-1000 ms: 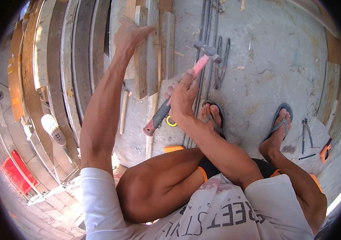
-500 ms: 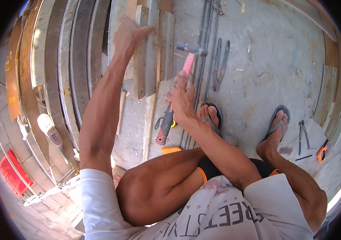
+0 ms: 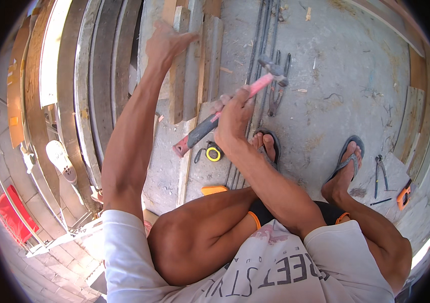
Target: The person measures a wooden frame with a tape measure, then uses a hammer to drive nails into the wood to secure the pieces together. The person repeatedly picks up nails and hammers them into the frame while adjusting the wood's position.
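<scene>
Far left: a red crate (image 3: 10, 214) and a white shoe (image 3: 59, 157) on the ground, beside a stack of long curved boards (image 3: 94, 86) standing on edge.

Next over, the person's left hand (image 3: 167, 43) reaches up w/ arm outstretched, fingers spread and open, fingertips touching the top of short upright wood planks (image 3: 195, 65). It isn't closed round anything.

Centre: the right hand (image 3: 234, 118) is wrapped tight round the handle of a hammer (image 3: 225, 113). The handle is pink near the head, red-and-black at the butt end, which points lower left. The dark steel head sits upper right, over a bundle of long steel rods (image 3: 264, 45) lying on the concrete floor (image 3: 356, 76). The hammer is raised, tilted, clear of the floor.

Just below the handle: a yellow-and-black tape measure (image 3: 213, 152) on the floor; near it, lower down, an orange item (image 3: 214, 190), kind unclear.

Right of centre: two feet in dark flip-flops, the left foot (image 3: 265, 146) on the rods, the right foot (image 3: 345, 169) well apart.

Far right: pliers (image 3: 380, 174), an orange tool (image 3: 403, 194) and flat boards (image 3: 422, 126) along the edge.
</scene>
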`<state>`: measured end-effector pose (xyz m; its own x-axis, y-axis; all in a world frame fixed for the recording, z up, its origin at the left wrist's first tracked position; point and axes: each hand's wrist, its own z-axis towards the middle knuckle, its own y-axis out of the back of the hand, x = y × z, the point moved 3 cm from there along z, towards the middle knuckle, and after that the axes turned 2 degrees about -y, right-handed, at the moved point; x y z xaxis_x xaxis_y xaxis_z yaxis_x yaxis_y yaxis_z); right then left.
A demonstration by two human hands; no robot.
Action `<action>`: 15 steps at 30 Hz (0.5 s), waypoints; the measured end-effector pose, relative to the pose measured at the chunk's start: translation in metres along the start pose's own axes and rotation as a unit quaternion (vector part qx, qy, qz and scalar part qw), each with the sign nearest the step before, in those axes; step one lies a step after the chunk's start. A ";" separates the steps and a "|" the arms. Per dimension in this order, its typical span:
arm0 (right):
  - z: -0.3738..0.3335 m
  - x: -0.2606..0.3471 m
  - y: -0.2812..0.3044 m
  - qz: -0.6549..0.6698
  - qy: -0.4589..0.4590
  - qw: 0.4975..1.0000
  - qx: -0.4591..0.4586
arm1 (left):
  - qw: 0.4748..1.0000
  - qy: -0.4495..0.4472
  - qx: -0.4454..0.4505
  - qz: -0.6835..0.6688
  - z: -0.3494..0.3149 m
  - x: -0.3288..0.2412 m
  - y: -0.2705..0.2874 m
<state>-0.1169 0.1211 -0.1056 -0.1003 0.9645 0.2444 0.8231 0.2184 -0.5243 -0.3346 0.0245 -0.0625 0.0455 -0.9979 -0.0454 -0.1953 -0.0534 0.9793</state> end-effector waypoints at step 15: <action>0.005 -0.003 0.009 -0.148 -0.077 0.984 0.066 | 1.000 0.001 0.005 -0.003 -0.005 0.007 0.003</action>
<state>-0.1118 0.1211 -0.1152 -0.4167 0.8646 0.2807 0.6667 0.5006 -0.5521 -0.3295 0.0178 -0.0589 0.0488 -0.9976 -0.0498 -0.2055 -0.0589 0.9769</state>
